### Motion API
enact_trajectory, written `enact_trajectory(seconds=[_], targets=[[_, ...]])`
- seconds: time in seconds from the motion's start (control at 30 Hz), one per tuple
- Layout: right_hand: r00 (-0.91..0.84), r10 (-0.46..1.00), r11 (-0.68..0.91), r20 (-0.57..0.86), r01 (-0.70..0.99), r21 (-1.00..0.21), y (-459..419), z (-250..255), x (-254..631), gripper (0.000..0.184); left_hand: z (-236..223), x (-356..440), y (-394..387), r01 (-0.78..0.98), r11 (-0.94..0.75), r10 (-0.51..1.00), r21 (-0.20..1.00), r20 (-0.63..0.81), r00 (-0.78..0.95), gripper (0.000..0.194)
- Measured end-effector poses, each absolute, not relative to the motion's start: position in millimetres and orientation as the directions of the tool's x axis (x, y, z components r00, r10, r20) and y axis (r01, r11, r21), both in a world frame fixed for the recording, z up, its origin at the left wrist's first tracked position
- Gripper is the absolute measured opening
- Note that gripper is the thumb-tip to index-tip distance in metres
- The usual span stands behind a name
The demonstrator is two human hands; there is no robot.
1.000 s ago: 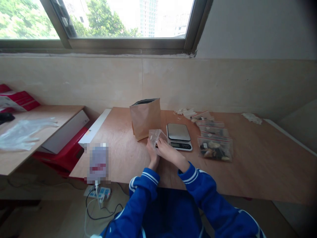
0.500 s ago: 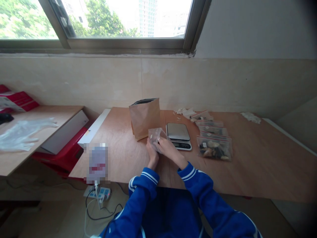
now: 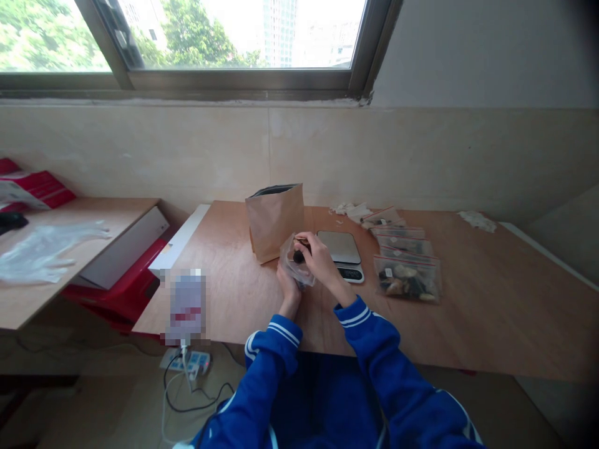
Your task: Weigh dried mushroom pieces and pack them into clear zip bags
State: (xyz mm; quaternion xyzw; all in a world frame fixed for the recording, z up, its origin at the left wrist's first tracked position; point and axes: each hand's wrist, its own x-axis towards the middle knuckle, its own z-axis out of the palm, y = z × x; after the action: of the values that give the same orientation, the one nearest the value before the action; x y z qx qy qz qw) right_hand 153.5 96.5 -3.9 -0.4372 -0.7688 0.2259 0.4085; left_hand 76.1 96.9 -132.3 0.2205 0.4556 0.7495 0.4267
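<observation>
My left hand (image 3: 289, 285) is closed around the side of a clear plastic bag (image 3: 304, 274), holding it up over the table in front of the kraft paper bag (image 3: 272, 227). At the bag's mouth, my right hand (image 3: 322, 260) pinches a small dark piece (image 3: 298, 256), roundish and nearly black; its exact kind is too small to tell. Just right of this hand is a kitchen scale (image 3: 340, 247) with a metal plate and a dark display. The paper bag stands upright with its top open, and its contents are hidden.
A zip bag of dark and pale dried pieces (image 3: 408, 280) lies right of the scale, with several zip bags (image 3: 401, 234) behind. Crumpled white gloves (image 3: 350, 211) lie at the back. A blurred-out device (image 3: 187, 308) is at the left table edge, above a power strip (image 3: 199, 362).
My right hand has come up out of the plastic bag, and the dark piece now shows in its fingers. The bag's mouth gapes wider. My left hand has hardly moved.
</observation>
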Motion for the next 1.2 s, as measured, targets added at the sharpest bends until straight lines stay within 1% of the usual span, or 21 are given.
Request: enact_trajectory(seconds=[0.07, 0.1, 0.2, 0.27, 0.43, 0.53, 0.63, 0.7, 0.77, 0.87, 1.03, 1.1, 1.2], targets=[[-0.226, 0.866, 0.498, 0.445, 0.464, -0.733, 100.5, 3.7, 153.9, 0.022, -126.7, 76.7, 94.0, -0.477, -0.195, 0.821, 0.857, -0.124, -0.558, 0.032], [-0.197, 0.867, 0.495, 0.458, 0.445, -0.746, 103.4, 8.9, 153.9, 0.024, -123.1, 77.0, 92.3, -0.504, -0.175, 0.824, 0.846, -0.154, -0.545, 0.035], [-0.143, 0.845, 0.527, 0.515, 0.378, -0.761, 116.2, 28.3, 152.3, 0.028, -111.4, 77.8, 86.5, -0.580, -0.111, 0.868, 0.807, -0.206, -0.453, 0.048], [-0.125, 0.825, 0.556, 0.552, 0.353, -0.752, 128.6, 43.4, 149.5, 0.030, -105.6, 78.3, 83.5, -0.601, -0.084, 0.885, 0.795, -0.218, -0.412, 0.053], [-0.066, 0.739, 0.649, 0.670, 0.334, -0.683, 169.3, 78.3, 135.2, 0.030, -101.9, 79.3, 82.4, -0.633, -0.086, 0.885, 0.769, -0.233, -0.403, 0.052], [-0.136, 0.675, 0.720, 0.726, 0.338, -0.606, 193.6, 88.8, 123.6, 0.023, -102.2, 79.8, 83.5, -0.661, -0.078, 0.876, 0.747, -0.265, -0.403, 0.049], [-0.278, 0.634, 0.765, 0.722, 0.363, -0.532, 210.3, 86.7, 113.8, 0.015, -101.1, 80.5, 83.2, -0.664, -0.076, 0.869, 0.744, -0.277, -0.410, 0.044], [-0.372, 0.614, 0.787, 0.696, 0.352, -0.506, 215.9, 79.9, 109.8, 0.013, -99.6, 81.1, 82.2, -0.655, -0.080, 0.863, 0.751, -0.277, -0.423, 0.043], [-0.427, 0.607, 0.795, 0.670, 0.323, -0.514, 217.4, 72.8, 107.9, 0.012, -97.9, 81.7, 81.1, -0.642, -0.088, 0.868, 0.762, -0.258, -0.425, 0.043], [-0.409, 0.611, 0.791, 0.678, 0.293, -0.536, 215.7, 70.1, 107.1, 0.013, -95.8, 82.0, 80.2, -0.622, -0.095, 0.866, 0.777, -0.244, -0.437, 0.045], [-0.264, 0.567, 0.821, 0.780, 0.248, -0.514, 220.1, 87.3, 99.0, 0.017, -95.0, 81.3, 80.5, -0.616, -0.085, 0.848, 0.783, -0.268, -0.457, 0.047], [-0.308, 0.560, 0.827, 0.769, 0.263, -0.497, 225.7, 91.6, 92.7, 0.015, -94.6, 81.4, 80.4, -0.624, -0.081, 0.856, 0.777, -0.266, -0.443, 0.050], [-0.442, 0.565, 0.825, 0.696, 0.287, -0.487, 231.6, 90.1, 85.7, 0.013, -92.0, 81.9, 79.5, -0.630, -0.083, 0.860, 0.772, -0.264, -0.437, 0.051]])
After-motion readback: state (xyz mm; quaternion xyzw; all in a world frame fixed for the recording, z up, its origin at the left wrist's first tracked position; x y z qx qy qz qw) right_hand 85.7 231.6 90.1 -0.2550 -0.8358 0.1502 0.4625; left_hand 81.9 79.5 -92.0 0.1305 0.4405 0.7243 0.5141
